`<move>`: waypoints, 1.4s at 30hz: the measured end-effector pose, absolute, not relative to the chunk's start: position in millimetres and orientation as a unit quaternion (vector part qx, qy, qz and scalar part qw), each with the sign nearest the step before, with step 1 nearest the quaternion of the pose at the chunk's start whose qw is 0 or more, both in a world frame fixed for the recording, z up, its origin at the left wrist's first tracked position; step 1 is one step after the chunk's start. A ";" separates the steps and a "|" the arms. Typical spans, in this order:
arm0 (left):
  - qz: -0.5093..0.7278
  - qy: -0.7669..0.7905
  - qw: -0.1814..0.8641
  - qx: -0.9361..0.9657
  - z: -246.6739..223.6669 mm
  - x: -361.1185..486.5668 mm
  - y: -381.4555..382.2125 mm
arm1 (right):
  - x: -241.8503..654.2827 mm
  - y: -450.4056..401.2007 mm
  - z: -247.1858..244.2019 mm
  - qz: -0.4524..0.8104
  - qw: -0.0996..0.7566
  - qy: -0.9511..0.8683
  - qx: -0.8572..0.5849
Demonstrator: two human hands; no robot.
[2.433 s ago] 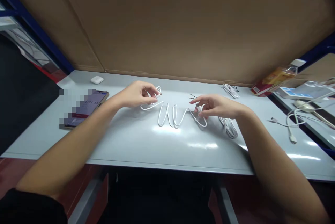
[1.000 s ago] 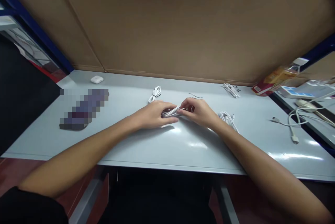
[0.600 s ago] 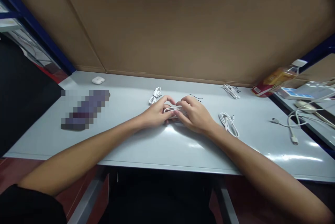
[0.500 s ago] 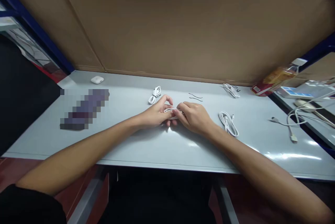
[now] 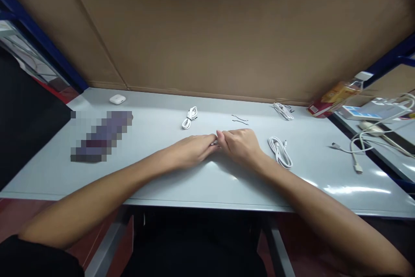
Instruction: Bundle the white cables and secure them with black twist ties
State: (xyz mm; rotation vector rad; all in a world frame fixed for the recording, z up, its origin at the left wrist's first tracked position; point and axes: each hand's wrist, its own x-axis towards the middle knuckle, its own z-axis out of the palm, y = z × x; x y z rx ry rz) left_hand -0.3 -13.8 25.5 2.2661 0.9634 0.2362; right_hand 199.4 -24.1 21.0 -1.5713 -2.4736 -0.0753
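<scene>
Left hand [image 5: 191, 149] and right hand [image 5: 241, 145] closed on a folded white cable [image 5: 214, 142] above a pale grey metal table [image 5: 233, 192]

Head view: both hands lie palm down, fingertips meeting and pinching the cable. Only a short sliver shows, running side to side, and which hand is nearer cannot be told. Right of the cable lies a loose white coiled cable [image 5: 279, 152]; behind and left, a small bundled white cable [image 5: 189, 118]; behind and right, two thin black wires [image 5: 240, 119]. No writing is readable

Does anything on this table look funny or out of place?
Yes. A clear plastic bottle with a yellow-and-red label lies tipped over at the far right corner of the pale grey table instead of standing up. Two thin black wires also lie loose by themselves, which looks a little odd.
</scene>
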 end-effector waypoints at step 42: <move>0.172 0.445 0.391 0.787 18.1 2.1 -0.5 | 274.0 24.4 24.2 0.112 0.159 -0.737 -0.647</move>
